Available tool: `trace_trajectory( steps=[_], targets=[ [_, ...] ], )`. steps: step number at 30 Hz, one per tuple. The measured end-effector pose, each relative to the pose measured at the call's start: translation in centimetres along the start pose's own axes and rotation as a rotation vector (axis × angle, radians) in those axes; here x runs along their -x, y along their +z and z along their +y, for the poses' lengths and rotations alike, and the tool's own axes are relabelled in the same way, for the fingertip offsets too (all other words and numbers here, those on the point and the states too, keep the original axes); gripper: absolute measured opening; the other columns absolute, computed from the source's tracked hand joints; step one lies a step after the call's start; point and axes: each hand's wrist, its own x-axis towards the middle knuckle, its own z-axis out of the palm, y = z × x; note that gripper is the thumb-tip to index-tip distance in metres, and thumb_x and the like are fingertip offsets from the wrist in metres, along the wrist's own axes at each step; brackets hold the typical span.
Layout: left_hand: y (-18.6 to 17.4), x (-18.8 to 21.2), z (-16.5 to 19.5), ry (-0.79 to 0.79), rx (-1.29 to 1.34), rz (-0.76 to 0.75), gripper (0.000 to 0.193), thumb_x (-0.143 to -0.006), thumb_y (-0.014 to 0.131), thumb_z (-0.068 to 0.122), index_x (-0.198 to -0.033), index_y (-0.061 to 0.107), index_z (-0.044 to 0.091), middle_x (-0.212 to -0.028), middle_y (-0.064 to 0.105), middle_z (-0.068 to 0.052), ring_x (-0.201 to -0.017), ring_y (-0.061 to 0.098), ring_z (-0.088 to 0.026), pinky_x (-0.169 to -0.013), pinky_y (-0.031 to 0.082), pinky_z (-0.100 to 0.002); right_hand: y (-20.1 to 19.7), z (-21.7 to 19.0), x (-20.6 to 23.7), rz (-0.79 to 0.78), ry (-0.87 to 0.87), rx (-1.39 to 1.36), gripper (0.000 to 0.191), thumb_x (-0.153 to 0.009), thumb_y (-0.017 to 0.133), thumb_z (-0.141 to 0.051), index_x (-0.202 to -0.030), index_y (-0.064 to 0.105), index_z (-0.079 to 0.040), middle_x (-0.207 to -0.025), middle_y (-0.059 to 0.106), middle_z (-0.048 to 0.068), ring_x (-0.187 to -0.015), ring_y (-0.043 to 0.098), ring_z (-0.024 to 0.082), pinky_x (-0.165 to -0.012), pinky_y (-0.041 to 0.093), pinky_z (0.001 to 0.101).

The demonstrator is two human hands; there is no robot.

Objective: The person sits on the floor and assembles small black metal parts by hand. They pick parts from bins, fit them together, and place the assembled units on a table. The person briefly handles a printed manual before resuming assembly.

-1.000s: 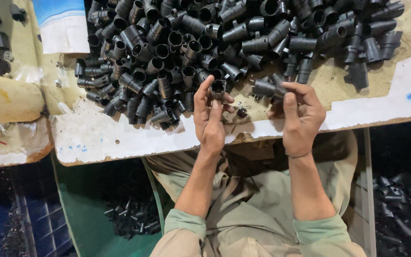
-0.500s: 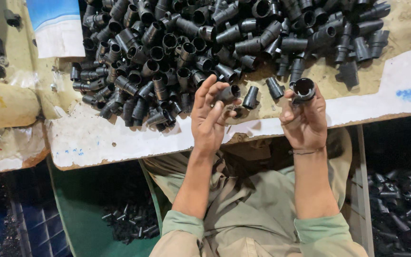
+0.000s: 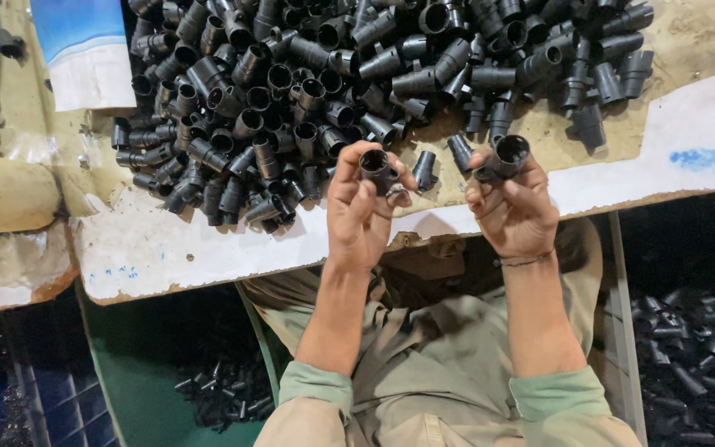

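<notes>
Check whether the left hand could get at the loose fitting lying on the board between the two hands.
Probably yes. The loose fitting lies just beside the left hand with bare board around it, but that hand already holds a fitting, so its fingers are occupied.

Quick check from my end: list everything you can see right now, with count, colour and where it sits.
black tube fittings: large pile, too many to count, on the board's far side
fitting in left hand: one, black
fitting in right hand: one, black
board: one, white and tan, worn
blue-and-white sheet: one, upper left
more black fittings: many, below the board, right
left hand: holds a fitting
right hand: holds a fitting, thin wristband
</notes>
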Motion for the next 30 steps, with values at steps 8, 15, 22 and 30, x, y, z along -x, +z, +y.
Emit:
trace_trajectory(
  steps=[8, 15, 22, 30],
  targets=[
    [5.3, -2.0, 0.5, 0.441, -0.504, -0.011, 0.056, -0.111, 0.053, 0.011, -0.16, 0.029, 0.024, -0.142, 0.065, -0.015, -0.121, 0.067, -0.025, -0.105, 0.058, -0.04, 0.5, 0.0, -0.1, -0.001, 0.083, 0.134, 0.044, -0.101, 0.066, 0.0, -0.144, 0.055, -0.003, -0.13, 0.065, 0.024, -0.104, 0.072, 0.031, -0.093, 0.06, 0.0395],
    [8.1, -2.7, -1.1, 0.366, -1.189, -0.156, 0.031, -0.114, 0.059, 0.005, -0.142, 0.059, 0.018, -0.149, 0.058, -0.011, -0.123, 0.062, -0.015, -0.102, 0.055, -0.026, 1.0, 0.3, 0.1, 0.011, 0.068, 0.365, 0.042, -0.101, 0.068, 0.004, -0.141, 0.058, 0.002, -0.121, 0.067, 0.013, -0.108, 0.069, 0.023, -0.094, 0.057, 0.0335],
    [7.2, -2.5, -1.7, 0.248, -1.092, 0.011, 0.037, -0.108, 0.065, -0.001, -0.143, 0.06, 0.009, -0.132, 0.07, -0.008, -0.119, 0.07, -0.02, -0.106, 0.055, -0.03, 2.1, 0.5, 0.0, 0.079, 0.089, 0.497, 0.04, -0.099, 0.063, 0.005, -0.139, 0.056, 0.004, -0.123, 0.069, 0.013, -0.101, 0.072, 0.024, -0.088, 0.063, 0.039],
    [6.9, -2.1, -1.3, 0.426, -1.303, -0.268, 0.058, -0.095, 0.082, 0.006, -0.145, 0.056, 0.016, -0.144, 0.06, -0.008, -0.134, 0.061, -0.027, -0.114, 0.05, -0.035, 2.4, 0.8, 0.0, 0.008, -0.039, 0.436, 0.045, -0.102, 0.064, -0.001, -0.146, 0.054, 0.003, -0.126, 0.066, 0.008, -0.111, 0.067, 0.016, -0.1, 0.061, 0.0389]
  ],
)
